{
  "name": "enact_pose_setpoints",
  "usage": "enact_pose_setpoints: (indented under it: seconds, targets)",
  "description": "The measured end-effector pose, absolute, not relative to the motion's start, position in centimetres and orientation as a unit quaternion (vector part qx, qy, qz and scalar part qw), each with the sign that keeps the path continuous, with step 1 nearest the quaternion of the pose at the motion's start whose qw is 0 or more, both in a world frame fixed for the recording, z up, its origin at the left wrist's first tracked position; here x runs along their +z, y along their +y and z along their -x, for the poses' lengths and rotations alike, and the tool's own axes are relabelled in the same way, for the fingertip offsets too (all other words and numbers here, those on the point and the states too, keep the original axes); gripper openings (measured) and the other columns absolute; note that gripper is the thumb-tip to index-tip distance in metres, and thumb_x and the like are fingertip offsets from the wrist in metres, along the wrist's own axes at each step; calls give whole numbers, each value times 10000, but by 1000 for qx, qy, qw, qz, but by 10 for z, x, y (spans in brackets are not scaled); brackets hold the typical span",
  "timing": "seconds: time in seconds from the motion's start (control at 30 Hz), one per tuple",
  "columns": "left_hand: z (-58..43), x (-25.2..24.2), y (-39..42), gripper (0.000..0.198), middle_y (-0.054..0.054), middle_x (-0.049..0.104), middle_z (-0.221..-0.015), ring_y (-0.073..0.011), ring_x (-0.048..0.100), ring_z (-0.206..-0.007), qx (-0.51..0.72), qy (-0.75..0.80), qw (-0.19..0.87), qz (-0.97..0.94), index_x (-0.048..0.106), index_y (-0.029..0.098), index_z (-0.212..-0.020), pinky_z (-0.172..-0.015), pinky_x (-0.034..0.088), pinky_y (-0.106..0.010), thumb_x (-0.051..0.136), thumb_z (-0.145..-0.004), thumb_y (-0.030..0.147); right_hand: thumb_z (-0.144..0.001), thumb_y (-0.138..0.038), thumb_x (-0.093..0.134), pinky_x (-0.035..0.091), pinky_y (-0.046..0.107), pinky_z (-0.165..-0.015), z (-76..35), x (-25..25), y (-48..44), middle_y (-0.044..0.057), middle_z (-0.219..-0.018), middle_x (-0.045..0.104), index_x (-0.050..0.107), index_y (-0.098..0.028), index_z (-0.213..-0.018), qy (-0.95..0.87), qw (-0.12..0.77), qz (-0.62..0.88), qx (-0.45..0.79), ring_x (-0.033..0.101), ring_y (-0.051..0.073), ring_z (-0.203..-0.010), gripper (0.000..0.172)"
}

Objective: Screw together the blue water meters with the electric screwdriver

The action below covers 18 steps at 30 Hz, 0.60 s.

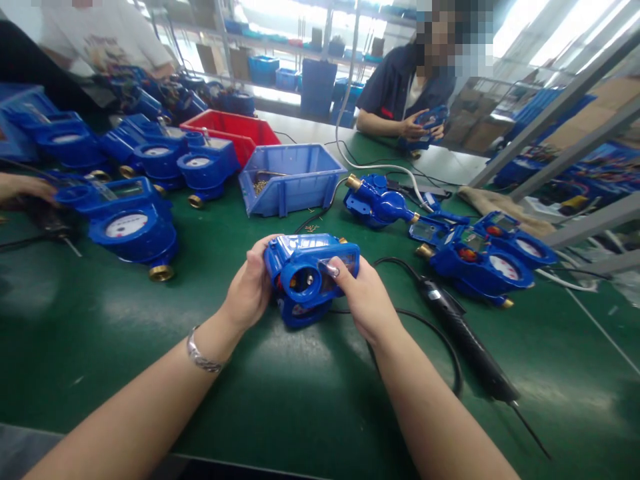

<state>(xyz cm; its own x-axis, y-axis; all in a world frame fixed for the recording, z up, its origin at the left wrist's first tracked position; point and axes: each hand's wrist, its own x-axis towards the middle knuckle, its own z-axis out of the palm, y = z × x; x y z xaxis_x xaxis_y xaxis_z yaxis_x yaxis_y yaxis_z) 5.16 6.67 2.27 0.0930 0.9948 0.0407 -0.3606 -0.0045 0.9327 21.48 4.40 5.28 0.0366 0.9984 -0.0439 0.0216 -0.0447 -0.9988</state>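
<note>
A blue water meter (300, 257) is held between both of my hands over the green table, its round opening facing me. My left hand (253, 287) is wrapped round the meter's left side, with the fingers hidden behind it. On the right side, my right hand (367, 293) grips the housing, its thumb lying on the front face. To the right of my right hand lies a black electric screwdriver (463, 337) with a long bit and a cable. Beyond the meter, small brass screws (312, 228) are scattered on the table, close to a light-blue bin (295, 183) containing more of them.
Several blue water meters (133, 223) stand on the left, and others (475, 260) lie on the right. A red bin (227, 130) is behind the light-blue one. Another person's hand (27, 190) is at the far left by a dark screwdriver. Across the table a co-worker (395, 107) holds a meter.
</note>
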Motion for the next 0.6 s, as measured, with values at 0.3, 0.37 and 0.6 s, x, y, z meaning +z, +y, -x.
enact_pose_setpoints:
  seconds: [0.3,0.37,0.6]
  targets:
    - [-56,24,77,1100,-117,472,-1316,-318,442,-1229,533,390,548,-514,295,199,-1350,-1058,324,-423,849,-402,141,-771,-609,516,261,413,-1088,-223,47,59,132,-1392,380,125,-135,-1432,-527,481,562,418,375,251,-1283,903]
    - [-61,30,79,1062,-105,522,-1270,-305,458,-1218,553,378,583,-459,338,193,-1317,-1049,343,-409,839,-385,97,-770,-579,529,218,413,-1109,-229,53,62,119,-1442,298,117,-152,-1440,-585,450,549,392,303,251,-1328,895]
    - [-58,41,64,801,-98,607,-1192,-293,537,-1140,526,355,686,-355,473,184,-1202,-946,451,-363,800,-480,66,-585,-459,751,295,462,-1063,-238,70,68,135,-1319,388,378,-171,-1285,-724,356,510,298,377,292,-1242,844]
